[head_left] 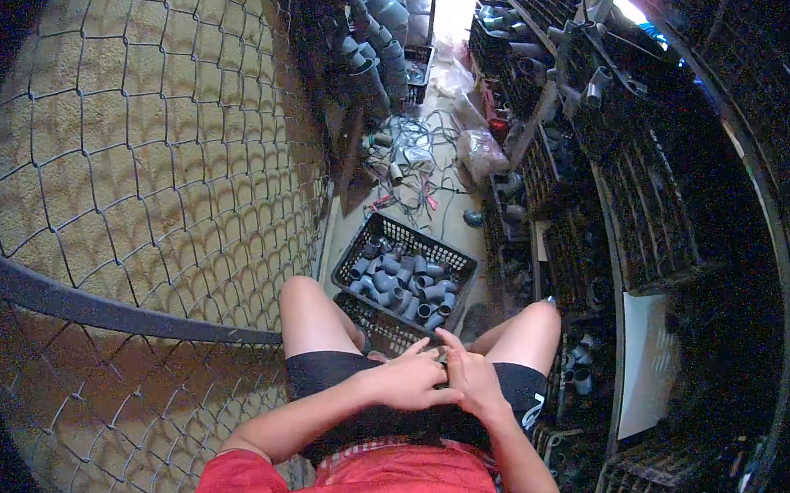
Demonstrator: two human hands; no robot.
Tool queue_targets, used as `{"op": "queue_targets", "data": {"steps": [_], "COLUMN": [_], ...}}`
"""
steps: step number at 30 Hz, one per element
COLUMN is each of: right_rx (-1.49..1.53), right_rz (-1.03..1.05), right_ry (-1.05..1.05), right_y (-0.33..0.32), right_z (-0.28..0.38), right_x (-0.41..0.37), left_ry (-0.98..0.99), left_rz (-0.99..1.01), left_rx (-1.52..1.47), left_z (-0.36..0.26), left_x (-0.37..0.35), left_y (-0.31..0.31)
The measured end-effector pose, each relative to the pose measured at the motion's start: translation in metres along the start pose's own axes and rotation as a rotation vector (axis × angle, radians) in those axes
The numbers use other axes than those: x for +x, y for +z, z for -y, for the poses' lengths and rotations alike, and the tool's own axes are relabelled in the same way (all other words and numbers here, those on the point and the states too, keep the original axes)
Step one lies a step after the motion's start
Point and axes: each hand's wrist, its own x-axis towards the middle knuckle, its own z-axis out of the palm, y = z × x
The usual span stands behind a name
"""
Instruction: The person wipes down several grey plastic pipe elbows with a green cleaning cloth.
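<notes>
My left hand [411, 379] is in front of my lap, with its index finger and thumb stretched out. Against it rests my right hand [476, 380], its index finger pointing forward and the other fingers partly bent. The two hands touch at the fingers, and I see nothing held in either one. Just beyond them, between my knees, a black plastic crate [345, 259] stands on the floor. Grey plastic pipe fittings [402, 278], several of them elbows, lie heaped inside it.
A chain-link fence [133, 173] runs along the left. Dark racks [639, 202] line the right side. Cables [427, 185] and plastic bags [483, 153] litter the floor ahead. More grey fittings [388, 13] are stacked at the back. A white panel [645, 357] leans at the right.
</notes>
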Motion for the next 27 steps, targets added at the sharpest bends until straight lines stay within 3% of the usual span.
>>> {"op": "queue_targets", "data": {"steps": [1,2,4,5,7,9,12,14,15,17,19,20,21,22,24,26,27], "right_rx": [0.033,0.033,0.258,0.578,0.741,0.946,0.837,0.418,0.273,0.126,0.565,0.567,0.907,1.247,1.715,2.077,2.083], "right_rz": [0.124,0.121,0.001,0.071,0.024,-0.025,-0.049,-0.083,-0.021,0.043,0.032,0.032,0.005,-0.024,-0.171,-0.205,-0.317], "right_ry": [0.096,0.094,-0.151,0.018,0.110,0.229,0.185,-0.122,-0.075,-0.033,0.123,0.121,0.210,0.300,0.420,0.267,0.346], "right_y": [-0.004,-0.002,0.010,0.018,0.021,0.015,0.016,0.015,0.009,0.006,0.008,0.014,0.018,0.020,0.008,0.003,-0.004], "right_z": [0.001,-0.005,-0.028,-0.038,-0.047,-0.048,-0.033,-0.023,-0.016,-0.011,-0.007,-0.012,-0.012,-0.011,-0.005,-0.006,0.012], "right_x": [0.000,0.001,0.002,0.004,0.006,0.004,0.003,0.006,0.006,0.007,0.009,0.012,0.019,0.023,0.019,0.019,0.018], "left_ry": [0.018,0.036,-0.009,0.009,0.069,0.056,0.073,0.008,-0.012,-0.035,-0.059,-0.008,0.046,0.048,0.097,0.102,0.056], "left_rz": [-0.016,-0.030,-0.081,-0.254,-0.708,-0.639,-0.597,-0.391,-0.231,-0.185,-0.136,-0.355,-0.573,-0.570,-0.986,-1.045,-1.026], "left_rx": [-0.076,-0.154,-0.003,0.058,0.144,0.130,0.120,0.087,0.045,0.038,0.036,0.034,0.034,0.038,0.003,0.024,-0.102], "left_z": [0.004,0.007,-0.018,-0.022,-0.027,-0.031,-0.027,-0.022,-0.021,-0.024,-0.024,-0.025,-0.026,-0.027,-0.030,-0.020,-0.018], "left_x": [0.000,0.000,-0.002,-0.003,0.000,-0.008,-0.005,-0.002,-0.002,-0.005,-0.006,-0.005,-0.004,-0.004,-0.004,-0.005,-0.006], "left_y": [0.007,0.012,-0.005,-0.005,-0.009,-0.027,-0.017,-0.005,-0.011,-0.016,-0.016,-0.012,-0.013,-0.015,-0.022,-0.007,0.001]}}
